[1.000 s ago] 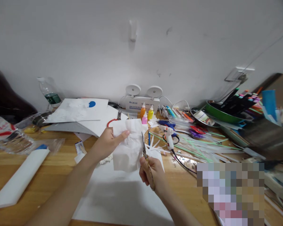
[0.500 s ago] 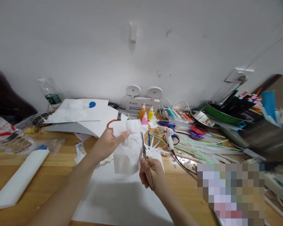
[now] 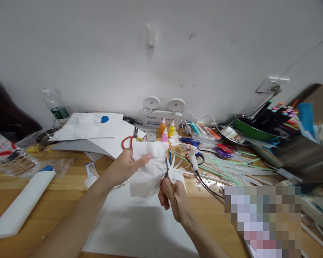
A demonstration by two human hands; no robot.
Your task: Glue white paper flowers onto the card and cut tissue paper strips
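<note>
My left hand (image 3: 123,165) pinches a crumpled white tissue sheet (image 3: 148,168) by its upper left part and holds it up above the table. My right hand (image 3: 171,195) is closed round the handles of small scissors (image 3: 167,168), whose blades point up and meet the tissue's right edge. Beneath both hands a large white paper sheet (image 3: 134,225) lies on the wooden table (image 3: 56,186). A white cut-out with pointed strips (image 3: 177,168) lies just right of the scissors.
A white glue gun (image 3: 193,157) with its black cord lies to the right, among green straws (image 3: 226,168), markers and a green bowl (image 3: 254,130). Red-handled scissors (image 3: 130,139), paint bottles (image 3: 167,129), stacked white sheets (image 3: 91,130) and a water bottle (image 3: 56,107) stand behind. A folded white sheet (image 3: 21,204) lies at left.
The tissue has dropped lower and bunched up in my left hand. The scissors have moved slightly right and down along the tissue's edge.
</note>
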